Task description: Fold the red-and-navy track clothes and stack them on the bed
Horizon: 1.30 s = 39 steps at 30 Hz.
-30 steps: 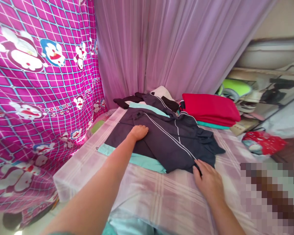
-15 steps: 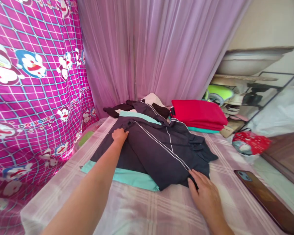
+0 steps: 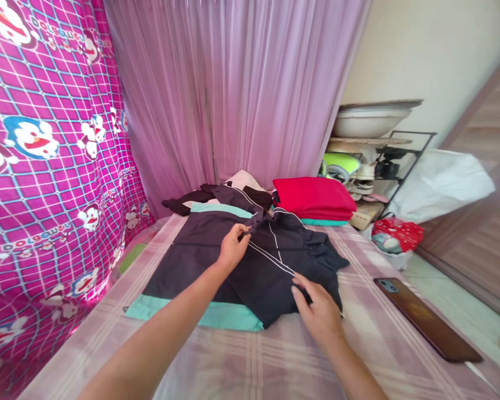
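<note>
A dark navy jacket (image 3: pixel 200 264) with white piping and a mint-green band along its lower edge lies spread on the checked cloth. One sleeve (image 3: pixel 270 283) is folded across its body. My left hand (image 3: pixel 234 244) pinches dark fabric at the upper end of that sleeve, lifting it slightly. Lower on the same sleeve rests my right hand (image 3: pixel 319 308), fingers stretched and thumb apart, with the fingertips touching the piping. Behind the jacket lies a heap of black and white clothing (image 3: pixel 244 180).
Folded red cloth (image 3: pixel 312 194) is stacked at the back right. A phone (image 3: pixel 427 319) with a white cable lies near the right edge of the checked cloth (image 3: pixel 229 366). Beyond stand a shoe rack (image 3: pixel 404 183) and a red bag (image 3: pixel 398 233). Curtains hang behind and left.
My left hand has moved right, drawing the sleeve's upper end with it and uncovering more of the jacket body. My right hand stays on the lower sleeve. The view has turned right.
</note>
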Motion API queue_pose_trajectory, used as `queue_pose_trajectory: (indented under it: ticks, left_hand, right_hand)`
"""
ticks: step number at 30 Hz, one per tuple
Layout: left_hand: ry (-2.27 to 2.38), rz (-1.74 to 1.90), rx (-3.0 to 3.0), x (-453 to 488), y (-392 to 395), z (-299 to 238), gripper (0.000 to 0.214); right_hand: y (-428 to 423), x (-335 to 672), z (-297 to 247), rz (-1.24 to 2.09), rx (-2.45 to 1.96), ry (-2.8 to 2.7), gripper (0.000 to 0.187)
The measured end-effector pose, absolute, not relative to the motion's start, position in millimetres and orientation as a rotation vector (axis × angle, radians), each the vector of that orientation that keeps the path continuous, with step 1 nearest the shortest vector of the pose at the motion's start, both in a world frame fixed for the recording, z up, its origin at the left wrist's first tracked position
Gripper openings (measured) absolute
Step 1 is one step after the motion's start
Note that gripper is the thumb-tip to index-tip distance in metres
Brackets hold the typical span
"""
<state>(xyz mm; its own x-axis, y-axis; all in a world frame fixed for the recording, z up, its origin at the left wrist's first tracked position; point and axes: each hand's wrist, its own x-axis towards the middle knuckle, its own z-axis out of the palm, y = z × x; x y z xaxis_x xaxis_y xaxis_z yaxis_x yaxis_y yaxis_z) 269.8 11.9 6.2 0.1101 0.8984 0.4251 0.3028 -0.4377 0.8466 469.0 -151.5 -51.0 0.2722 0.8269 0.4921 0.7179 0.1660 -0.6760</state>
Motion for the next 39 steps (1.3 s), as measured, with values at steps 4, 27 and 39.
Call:
queue_pose_trajectory:
  ticks: [4, 27, 39]
  left_hand:
    - [0.912, 1.200, 1.877, 291, -26, -1, 0.012]
    - [1.284, 0.744, 2.454, 156, -48, -53, 0.055]
    - [1.282, 0.628, 2.474, 135, -54, -55, 0.058]
  right_hand:
    - [-130, 446, -25, 0.645, -1.497, -1.095, 0.063]
    - [-112, 504, -4, 0.748, -1.175, -0.304, 0.036]
    - [-97, 588, 9, -0.017, -1.364, -0.461, 0.048]
